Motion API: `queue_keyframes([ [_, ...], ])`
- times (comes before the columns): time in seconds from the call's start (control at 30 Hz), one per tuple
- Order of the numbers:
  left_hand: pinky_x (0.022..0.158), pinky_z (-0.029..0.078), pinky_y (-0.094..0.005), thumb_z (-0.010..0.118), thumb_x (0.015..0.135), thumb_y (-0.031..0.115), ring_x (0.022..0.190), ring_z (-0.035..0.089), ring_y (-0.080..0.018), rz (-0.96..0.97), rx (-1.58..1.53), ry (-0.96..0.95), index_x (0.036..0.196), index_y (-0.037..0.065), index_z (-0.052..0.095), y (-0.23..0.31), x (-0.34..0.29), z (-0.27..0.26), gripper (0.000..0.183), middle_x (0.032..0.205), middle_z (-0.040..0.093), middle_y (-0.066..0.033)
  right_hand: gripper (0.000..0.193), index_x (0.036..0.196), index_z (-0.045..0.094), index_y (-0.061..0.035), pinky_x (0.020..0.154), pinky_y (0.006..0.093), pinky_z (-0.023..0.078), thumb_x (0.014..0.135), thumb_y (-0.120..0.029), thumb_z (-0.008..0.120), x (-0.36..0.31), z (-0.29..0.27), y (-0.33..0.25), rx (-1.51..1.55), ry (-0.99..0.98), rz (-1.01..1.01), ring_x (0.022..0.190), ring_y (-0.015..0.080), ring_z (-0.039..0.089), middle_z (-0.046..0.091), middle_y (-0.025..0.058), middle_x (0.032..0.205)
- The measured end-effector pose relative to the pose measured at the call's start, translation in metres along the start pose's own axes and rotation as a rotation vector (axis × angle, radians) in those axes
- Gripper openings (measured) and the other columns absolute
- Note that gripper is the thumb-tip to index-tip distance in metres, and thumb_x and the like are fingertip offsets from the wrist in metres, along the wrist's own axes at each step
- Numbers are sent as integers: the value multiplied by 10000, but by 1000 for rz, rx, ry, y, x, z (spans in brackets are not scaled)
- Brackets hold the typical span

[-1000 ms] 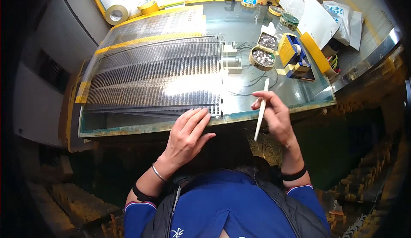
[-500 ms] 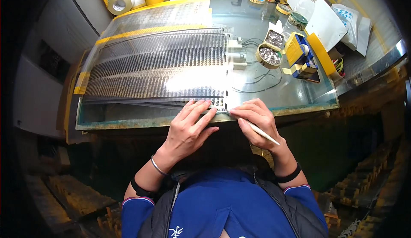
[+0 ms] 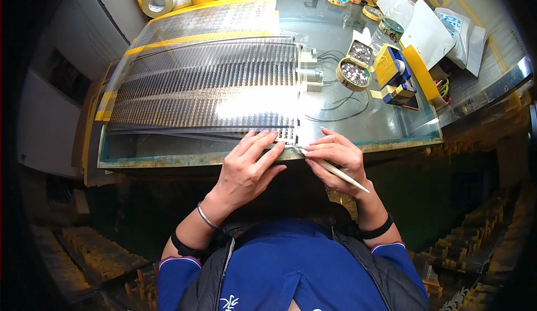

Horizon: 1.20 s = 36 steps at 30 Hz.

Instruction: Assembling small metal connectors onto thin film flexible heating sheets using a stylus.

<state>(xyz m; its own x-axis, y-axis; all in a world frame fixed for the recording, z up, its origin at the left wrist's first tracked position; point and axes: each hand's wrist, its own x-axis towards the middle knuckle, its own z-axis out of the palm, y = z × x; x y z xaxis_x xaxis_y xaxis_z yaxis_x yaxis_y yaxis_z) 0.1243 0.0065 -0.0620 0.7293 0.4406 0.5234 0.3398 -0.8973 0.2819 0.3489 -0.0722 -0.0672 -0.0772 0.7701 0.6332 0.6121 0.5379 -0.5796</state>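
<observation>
My left hand [image 3: 246, 168] lies palm down with its fingers stretched out. Its fingertips rest on the near edge of a clear sheet with rows of small dark marks [image 3: 196, 84], beside a corner with black-and-white squares [image 3: 287, 135]. Between the thumb and fingers of my right hand [image 3: 340, 155] is a pen-like tool with a tapered white handle [image 3: 344, 175]. Its working end points left, at the sheet's near right corner by my left fingertips. I cannot make out the tip's exact shape.
The sheets lie on a glass-topped table [image 3: 386, 132], crossed by yellow tape [image 3: 190, 45]. Beyond the right edge are grey cylindrical fittings [image 3: 311, 77] with thin wires, tins of small grey-white bits [image 3: 354, 73], a blue-and-yellow tape dispenser [image 3: 393, 76] and a clear bottle [image 3: 398, 17]. Tape rolls [image 3: 158, 3] stand at back left.
My right hand has shifted slightly right with the white-handled tool, and its index finger has lifted a little. My left hand stays nearly in place on the sheet.
</observation>
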Motion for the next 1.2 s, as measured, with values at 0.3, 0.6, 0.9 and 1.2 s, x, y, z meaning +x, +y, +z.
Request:
queue_keyframes([
  [0.3,1047,446,-463,784,762,202,1160,592,-317,-15,-13,3,1195,58,637,0,0,0,480,1230,616,-146,191,880,733,-76,970,472,488,708,-3,772,1,-1,1,26,-13,-6,864,225,693,740,56,903],
  [0.6,684,516,-346,811,719,124,765,614,-216,77,-2,169,957,73,715,-2,5,-1,261,879,661,-50,126,977,679,1,916,403,519,926,-109,646,-8,5,2,252,142,219,818,222,695,726,109,838],
  [0.9,539,492,-292,773,684,-26,625,598,-206,313,-23,313,893,-18,676,-4,14,8,230,812,642,-79,100,841,687,-43,707,328,522,772,-74,753,18,27,-16,55,140,253,681,235,660,685,100,733],
  [1.2,560,518,-309,731,673,-40,647,611,-225,254,-139,321,847,-24,660,-6,17,13,188,790,635,-95,86,853,688,-31,647,297,508,786,-60,735,16,30,-18,159,153,434,696,187,668,675,93,760],
])
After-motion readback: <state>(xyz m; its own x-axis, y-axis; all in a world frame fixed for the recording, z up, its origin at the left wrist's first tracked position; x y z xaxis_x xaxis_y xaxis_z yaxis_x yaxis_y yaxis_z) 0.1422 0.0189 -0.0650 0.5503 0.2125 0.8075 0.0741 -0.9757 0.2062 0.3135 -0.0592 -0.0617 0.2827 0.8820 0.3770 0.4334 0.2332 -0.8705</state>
